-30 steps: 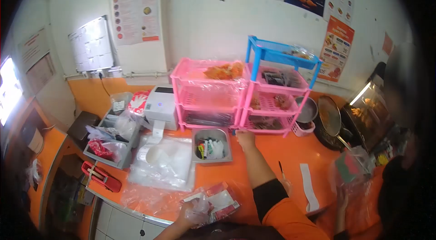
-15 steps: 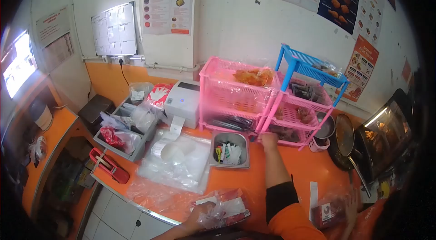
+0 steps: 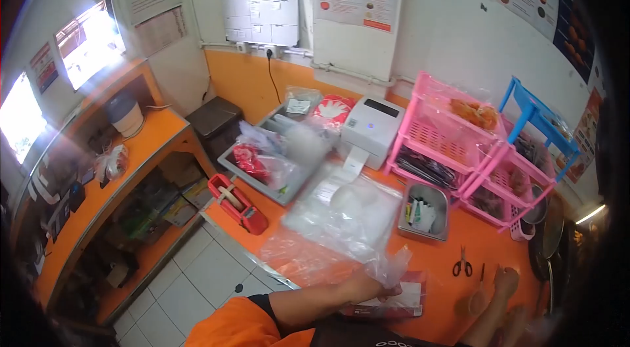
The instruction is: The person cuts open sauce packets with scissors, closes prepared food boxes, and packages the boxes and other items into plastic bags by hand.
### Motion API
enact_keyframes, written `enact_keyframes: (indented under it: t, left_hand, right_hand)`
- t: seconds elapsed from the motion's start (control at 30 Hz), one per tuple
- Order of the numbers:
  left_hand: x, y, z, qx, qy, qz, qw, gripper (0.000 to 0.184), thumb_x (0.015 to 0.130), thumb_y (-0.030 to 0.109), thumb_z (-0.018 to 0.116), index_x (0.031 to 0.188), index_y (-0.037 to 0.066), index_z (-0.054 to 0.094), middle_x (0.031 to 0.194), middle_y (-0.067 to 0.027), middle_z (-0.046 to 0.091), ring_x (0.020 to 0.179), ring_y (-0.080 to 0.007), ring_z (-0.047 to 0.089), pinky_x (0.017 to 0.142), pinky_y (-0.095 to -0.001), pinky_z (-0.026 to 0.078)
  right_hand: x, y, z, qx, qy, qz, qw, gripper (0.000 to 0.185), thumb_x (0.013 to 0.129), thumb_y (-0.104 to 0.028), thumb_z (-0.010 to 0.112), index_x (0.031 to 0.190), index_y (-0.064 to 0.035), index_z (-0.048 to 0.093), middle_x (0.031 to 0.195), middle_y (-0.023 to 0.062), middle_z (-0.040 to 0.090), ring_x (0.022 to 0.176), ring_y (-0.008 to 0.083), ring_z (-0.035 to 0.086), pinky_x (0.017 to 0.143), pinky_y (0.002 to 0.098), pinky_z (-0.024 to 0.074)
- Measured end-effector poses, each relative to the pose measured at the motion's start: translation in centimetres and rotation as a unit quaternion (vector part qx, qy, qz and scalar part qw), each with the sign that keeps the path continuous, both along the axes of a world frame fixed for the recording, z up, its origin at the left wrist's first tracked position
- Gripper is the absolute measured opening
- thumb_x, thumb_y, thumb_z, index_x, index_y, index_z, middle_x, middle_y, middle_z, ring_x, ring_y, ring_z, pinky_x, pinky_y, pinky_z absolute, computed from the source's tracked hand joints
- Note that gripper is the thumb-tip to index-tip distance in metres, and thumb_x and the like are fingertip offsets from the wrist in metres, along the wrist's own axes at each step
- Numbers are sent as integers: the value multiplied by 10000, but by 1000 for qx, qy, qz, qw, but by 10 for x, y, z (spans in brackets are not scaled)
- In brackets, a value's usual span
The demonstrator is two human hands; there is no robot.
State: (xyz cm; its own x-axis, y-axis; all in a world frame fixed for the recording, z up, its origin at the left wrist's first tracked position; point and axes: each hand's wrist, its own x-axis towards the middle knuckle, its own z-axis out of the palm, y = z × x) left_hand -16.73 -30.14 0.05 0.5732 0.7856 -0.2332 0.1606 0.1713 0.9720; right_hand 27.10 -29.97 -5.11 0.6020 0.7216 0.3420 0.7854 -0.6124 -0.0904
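Observation:
My left hand (image 3: 363, 286) is closed on a crumpled clear plastic bag (image 3: 392, 269), just over a red and white box (image 3: 403, 298) at the table's front edge. Part of the box lies under the plastic. My right hand (image 3: 505, 282) rests low over the orange table at the right, its fingers curled in; what they hold, if anything, is too small to tell. To its left are a thin dark-handled tool (image 3: 482, 273) and black scissors (image 3: 462, 265). A stack of clear bags (image 3: 348, 206) lies behind my left hand.
A metal tray (image 3: 423, 212) of small packets stands before pink racks (image 3: 446, 140). Further left are a label printer (image 3: 372, 127), a grey bin (image 3: 289, 186) and a red tape dispenser (image 3: 237, 206). A blurred hand, apparently another person's, shows at the bottom right (image 3: 515, 324).
The view has swung left. My right hand has left the front of the pink rack and come back towards me. The scissors now show. My left hand stays with the plastic, which now stands up more.

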Motion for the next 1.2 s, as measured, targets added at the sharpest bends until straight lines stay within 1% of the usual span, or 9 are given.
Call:
enact_keyframes:
  t: [0.23, 0.3, 0.33, 0.43, 0.53, 0.67, 0.9, 1.1, 1.2]
  left_hand:
    - [-120, -10, 21, -60, -225, 5, 973, 213, 800, 198, 618, 934, 39, 571, 746, -49, 584, 576, -131, 550, 495, -257, 458]
    - [-165, -31, 29, -72, -274, 44, 958, 225, 812, 228, 603, 907, 26, 576, 758, -62, 590, 605, -157, 569, 521, -277, 467]
    - [-186, -42, 20, -106, -307, 92, 941, 237, 821, 242, 591, 899, 19, 576, 763, -70, 593, 623, -174, 579, 538, -289, 472]
    - [-243, -75, 29, 232, -263, 134, 927, 236, 830, 224, 573, 891, -4, 577, 788, -114, 600, 676, -227, 605, 597, -327, 487]
    - [-306, -124, 48, 425, -65, 255, 866, 177, 826, 164, 573, 808, -11, 585, 760, -132, 605, 678, -244, 615, 627, -355, 495]
    - [-347, -136, 104, 154, 119, 702, 685, 192, 861, 236, 517, 793, 58, 541, 629, -33, 557, 533, -133, 520, 458, -240, 347]
    - [-559, -121, 29, 245, -8, 780, 576, 193, 849, 247, 569, 802, 62, 539, 648, -40, 532, 523, -134, 521, 454, -248, 376]
    - [-780, -47, -41, 279, -117, 820, 486, 135, 812, 171, 608, 843, 52, 550, 716, -41, 543, 594, -158, 538, 525, -277, 432]
    - [-872, -9, -69, 290, -64, 843, 447, 200, 812, 220, 610, 906, 48, 572, 756, -35, 560, 637, -149, 544, 554, -283, 435]
  right_hand:
    - [-109, -30, -25, 226, 148, 164, 949, 241, 843, -186, 557, 788, 47, 581, 640, 107, 543, 565, 160, 478, 547, 311, 387]
    - [-128, -37, -48, 63, 188, 176, 964, 222, 834, -174, 562, 762, 35, 580, 627, 83, 524, 554, 144, 462, 534, 291, 380]
    - [-141, -39, -72, 124, 199, 244, 941, 225, 825, -187, 560, 749, 24, 582, 628, 100, 539, 553, 170, 486, 537, 307, 394]
    - [-200, -50, -75, 52, 225, 358, 905, 297, 852, -318, 567, 904, -45, 670, 883, 159, 652, 777, 273, 635, 701, 320, 506]
    - [-246, -54, -61, 44, 226, 474, 850, 259, 845, -260, 568, 873, -17, 653, 789, 163, 633, 675, 304, 600, 627, 361, 485]
    - [-281, -44, -82, 44, 250, 537, 804, 255, 851, -254, 558, 825, -15, 644, 765, 168, 620, 655, 308, 590, 605, 364, 478]
    - [-372, -15, -51, 128, 211, 563, 789, 269, 855, -255, 558, 773, -8, 628, 723, 152, 614, 629, 306, 584, 571, 368, 472]
    - [-419, 12, -82, -40, 117, 426, 896, 237, 850, -248, 572, 804, -23, 630, 773, 163, 614, 673, 285, 592, 594, 351, 472]
    - [-440, 18, -105, -72, 103, 474, 871, 200, 839, -230, 594, 836, -35, 639, 826, 159, 622, 722, 292, 594, 630, 351, 477]
